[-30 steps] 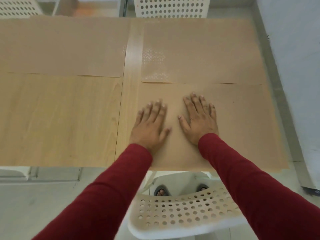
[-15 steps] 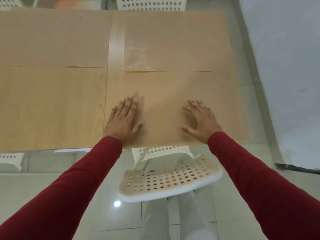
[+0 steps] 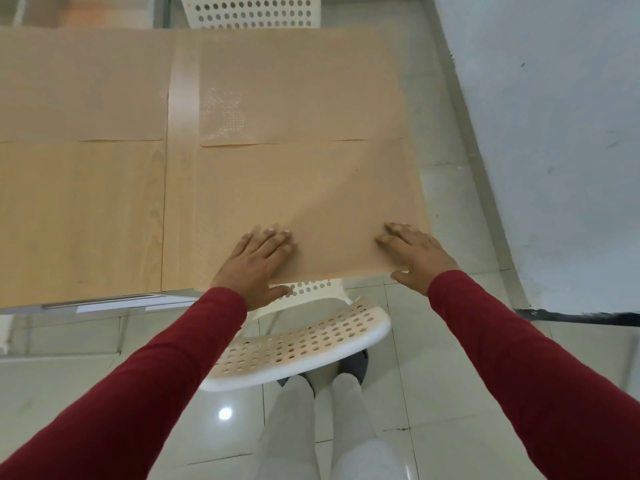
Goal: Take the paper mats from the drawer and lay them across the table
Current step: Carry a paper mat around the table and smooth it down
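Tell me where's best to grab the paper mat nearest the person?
Probably by its near edge, coming from the chair side. The nearest paper mat lies flat on the table, but that edge overhangs the table's near rim between the left hand and right hand, so fingers could slip under there.

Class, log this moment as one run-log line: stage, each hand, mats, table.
stage: smoothing near-right mat | left hand: flat on mat | right hand: flat at mat's corner | mats: three laid | table: near-left quarter bare
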